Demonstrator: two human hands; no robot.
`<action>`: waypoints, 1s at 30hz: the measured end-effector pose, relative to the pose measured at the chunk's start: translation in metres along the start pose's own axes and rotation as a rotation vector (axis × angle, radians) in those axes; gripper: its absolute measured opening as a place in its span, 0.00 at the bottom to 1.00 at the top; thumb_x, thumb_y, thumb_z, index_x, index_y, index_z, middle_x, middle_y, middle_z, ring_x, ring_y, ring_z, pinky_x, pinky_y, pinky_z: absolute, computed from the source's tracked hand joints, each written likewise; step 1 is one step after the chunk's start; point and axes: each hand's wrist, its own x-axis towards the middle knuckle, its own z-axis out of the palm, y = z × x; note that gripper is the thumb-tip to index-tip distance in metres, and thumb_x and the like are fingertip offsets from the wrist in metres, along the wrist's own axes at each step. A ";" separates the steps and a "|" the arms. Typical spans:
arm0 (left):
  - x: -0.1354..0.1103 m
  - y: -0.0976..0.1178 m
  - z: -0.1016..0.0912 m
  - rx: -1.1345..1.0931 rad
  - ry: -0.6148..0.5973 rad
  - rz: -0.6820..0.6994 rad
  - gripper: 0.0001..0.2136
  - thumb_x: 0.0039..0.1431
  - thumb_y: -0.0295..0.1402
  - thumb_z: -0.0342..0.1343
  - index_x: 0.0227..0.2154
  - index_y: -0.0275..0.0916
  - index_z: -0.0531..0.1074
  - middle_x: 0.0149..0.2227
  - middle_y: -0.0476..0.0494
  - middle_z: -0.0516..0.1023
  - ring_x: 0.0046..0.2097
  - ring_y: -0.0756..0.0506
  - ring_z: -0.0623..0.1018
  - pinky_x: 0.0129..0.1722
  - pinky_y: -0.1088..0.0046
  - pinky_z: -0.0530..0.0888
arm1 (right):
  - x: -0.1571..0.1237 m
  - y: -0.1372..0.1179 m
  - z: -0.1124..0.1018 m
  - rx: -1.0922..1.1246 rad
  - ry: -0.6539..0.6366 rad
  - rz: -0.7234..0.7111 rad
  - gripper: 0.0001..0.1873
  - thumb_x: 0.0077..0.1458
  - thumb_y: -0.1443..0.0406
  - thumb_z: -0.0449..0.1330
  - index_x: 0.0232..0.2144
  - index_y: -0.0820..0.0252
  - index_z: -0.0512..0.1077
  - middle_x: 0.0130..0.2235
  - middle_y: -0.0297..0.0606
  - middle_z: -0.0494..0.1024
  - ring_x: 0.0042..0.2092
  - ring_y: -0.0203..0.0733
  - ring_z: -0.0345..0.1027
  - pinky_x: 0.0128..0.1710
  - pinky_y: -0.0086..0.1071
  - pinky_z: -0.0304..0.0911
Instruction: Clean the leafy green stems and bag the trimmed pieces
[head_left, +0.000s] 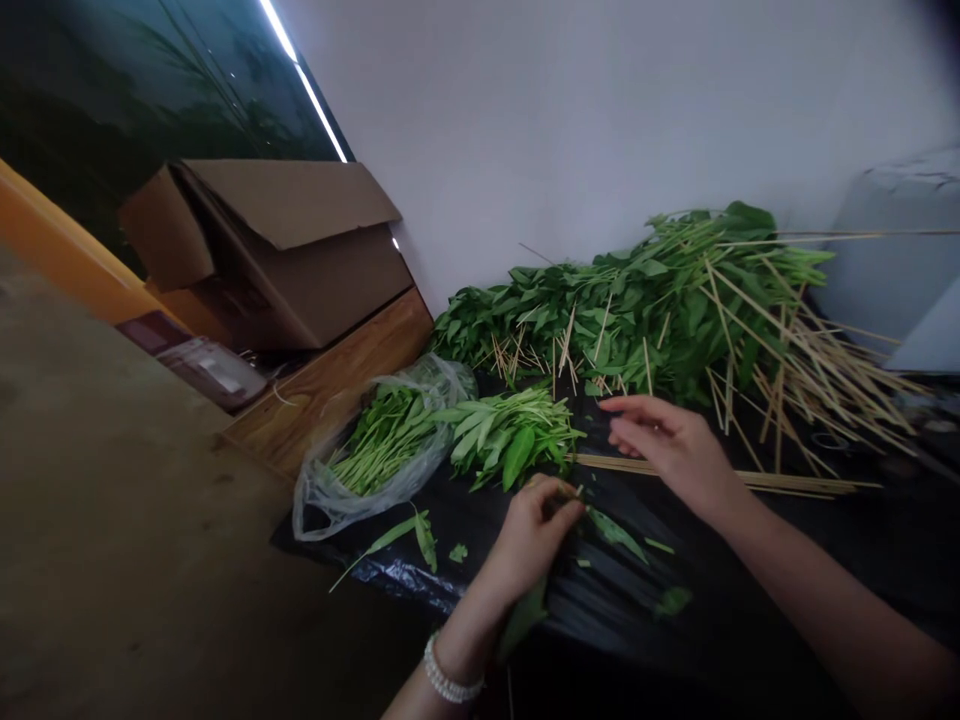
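My left hand (534, 527) is closed in a pinch on a green leafy stem (611, 528) that lies across the black plastic sheet (600, 600). My right hand (667, 440) hovers just beyond it with fingers stretched out and apart, holding nothing, close to a bundle of thin bamboo skewers (720, 478). A small bunch of green stalks with leaves (510, 430) lies just beyond my left hand. A bead bracelet is on my left wrist.
A clear plastic bag of green stalks (382, 440) lies at the left. A large heap of leafy greens on skewers (660, 310) is piled against the white wall. Loose leaves (420, 535) lie on the sheet. A cardboard box (277, 250) stands on a wooden ledge.
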 end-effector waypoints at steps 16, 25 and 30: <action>-0.006 0.020 0.048 0.564 -0.220 0.207 0.15 0.53 0.42 0.62 0.42 0.40 0.73 0.40 0.43 0.73 0.43 0.42 0.74 0.44 0.66 0.71 | 0.005 0.018 0.007 0.039 -0.001 0.112 0.12 0.48 0.59 0.60 0.32 0.60 0.77 0.23 0.33 0.74 0.25 0.36 0.68 0.27 0.30 0.65; -0.002 0.026 0.040 0.453 -0.305 0.257 0.05 0.54 0.25 0.57 0.34 0.38 0.73 0.37 0.46 0.72 0.40 0.47 0.72 0.41 0.74 0.69 | 0.006 0.025 0.007 -0.016 0.001 0.073 0.12 0.50 0.59 0.59 0.34 0.60 0.77 0.23 0.33 0.75 0.25 0.37 0.67 0.27 0.30 0.63; -0.015 0.028 0.034 0.419 -0.376 0.226 0.06 0.55 0.33 0.61 0.35 0.39 0.73 0.38 0.46 0.73 0.41 0.47 0.72 0.41 0.74 0.68 | 0.004 0.023 0.008 -0.064 -0.024 0.062 0.13 0.52 0.59 0.59 0.34 0.61 0.77 0.23 0.34 0.75 0.25 0.37 0.66 0.27 0.31 0.63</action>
